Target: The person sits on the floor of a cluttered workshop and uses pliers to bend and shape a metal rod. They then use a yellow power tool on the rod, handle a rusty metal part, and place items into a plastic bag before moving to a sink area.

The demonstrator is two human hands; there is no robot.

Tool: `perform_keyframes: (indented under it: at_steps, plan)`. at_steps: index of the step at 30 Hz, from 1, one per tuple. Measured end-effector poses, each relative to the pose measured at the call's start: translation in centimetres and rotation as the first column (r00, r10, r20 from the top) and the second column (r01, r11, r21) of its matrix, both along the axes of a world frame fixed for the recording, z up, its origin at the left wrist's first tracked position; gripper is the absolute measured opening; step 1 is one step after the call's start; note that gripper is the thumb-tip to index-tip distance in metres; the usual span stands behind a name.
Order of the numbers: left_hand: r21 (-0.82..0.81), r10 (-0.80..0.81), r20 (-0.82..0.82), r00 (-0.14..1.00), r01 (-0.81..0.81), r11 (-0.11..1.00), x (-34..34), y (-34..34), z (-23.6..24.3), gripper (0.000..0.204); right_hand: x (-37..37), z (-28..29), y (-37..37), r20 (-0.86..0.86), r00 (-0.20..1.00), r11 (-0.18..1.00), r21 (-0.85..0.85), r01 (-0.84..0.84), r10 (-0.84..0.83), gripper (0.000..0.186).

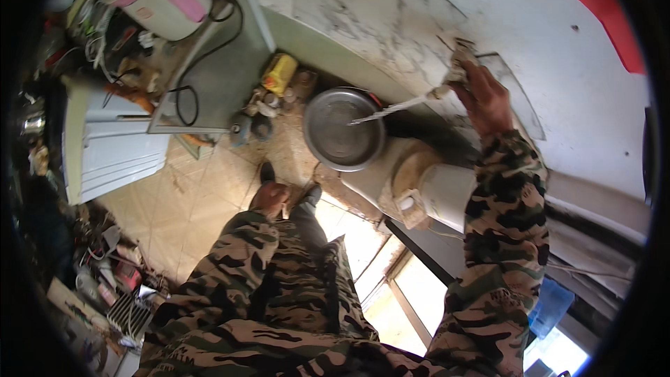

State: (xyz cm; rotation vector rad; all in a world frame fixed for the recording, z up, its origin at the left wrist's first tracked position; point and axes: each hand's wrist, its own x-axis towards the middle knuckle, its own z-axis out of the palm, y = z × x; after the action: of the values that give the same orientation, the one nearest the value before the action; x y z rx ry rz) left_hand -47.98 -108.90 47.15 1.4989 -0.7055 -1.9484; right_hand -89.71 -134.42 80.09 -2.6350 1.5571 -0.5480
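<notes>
My right hand (486, 101) is raised to the wall at the right, its fingers closed round a tap (457, 70). A stream of water (398, 107) runs from the tap's spout down and left into a round grey metal basin (345, 160). Water seems to lie in the basin, though its depth does not show. Low in front of my body, my left hand (270, 200) is closed, above my shoes. Its fingers are curled in, and whatever they may hold is hidden.
Beside the basin stands a white container (447, 192) with a dirty rim. A yellow container (279, 74) and several bottles sit near the wall. At the left are a white cabinet (122, 143) and a white and pink appliance (164, 0). Clutter (129, 286) lines the lower left.
</notes>
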Motion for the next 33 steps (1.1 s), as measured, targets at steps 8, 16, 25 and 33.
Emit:
perform_keyframes:
  at_steps: [8, 16, 25, 33]
  plan:
    - [0.196, -0.018, 0.093, 0.996, -0.001, 0.981, -0.1, -1.4, 2.3, 0.022, -0.3, 0.8, 0.6, 0.028, 0.998, 0.998, 0.007, 0.061, -0.061, 0.041]
    - [0.173, 0.007, 0.059, 0.998, -0.017, 0.985, 0.6, -0.6, 1.4, 0.018, 0.2, 0.6, 0.4, 0.022, 0.998, 0.998, -0.012, 0.056, -0.056, 0.042]
    - [0.189, -0.025, 0.172, 0.985, -0.008, 0.982, 0.0, -0.9, 2.8, 0.018, 0.1, 0.8, 0.7, 0.014, 0.997, 0.997, 0.012, 0.081, -0.081, 0.041]
    - [0.259, 0.007, 0.155, 0.988, -0.048, 0.965, -0.6, -0.8, 1.6, 0.016, 0.1, 0.6, 0.5, 0.009, 0.996, 0.996, 0.032, 0.085, -0.085, 0.04]
